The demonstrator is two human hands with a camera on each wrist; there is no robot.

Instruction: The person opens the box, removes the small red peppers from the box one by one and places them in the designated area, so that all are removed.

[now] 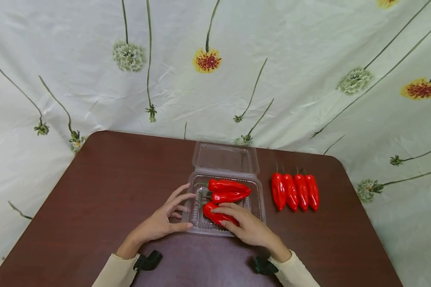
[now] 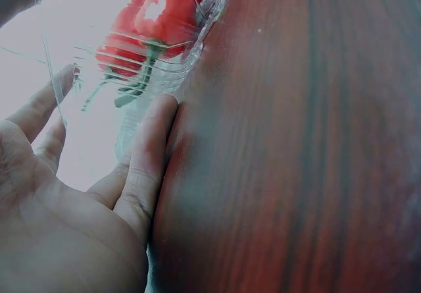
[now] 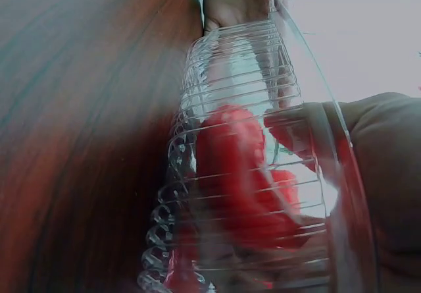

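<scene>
A clear plastic clamshell container [image 1: 262, 199] lies with its lid [image 1: 225, 157] folded back. Inside it are two glossy red peppers [image 1: 230, 191] at the back, side by side with their stems to the left. My right hand [image 1: 249, 227] reaches over the front right rim and holds a third red pepper [image 1: 211, 211] between thumb and fingers, in the front of the container. That pepper [image 3: 230, 174] shows blurred through the ribbed wall in the right wrist view. With fingers spread and fairly straight, my left hand [image 1: 161, 221] touches the container's left edge.
To the right of the container, several more red peppers [image 1: 291, 191] lie in a row, stems pointing away. The dark brown wooden table [image 1: 111, 179] has rounded far corners. Behind it hangs a white flower-patterned cloth [image 1: 186, 91].
</scene>
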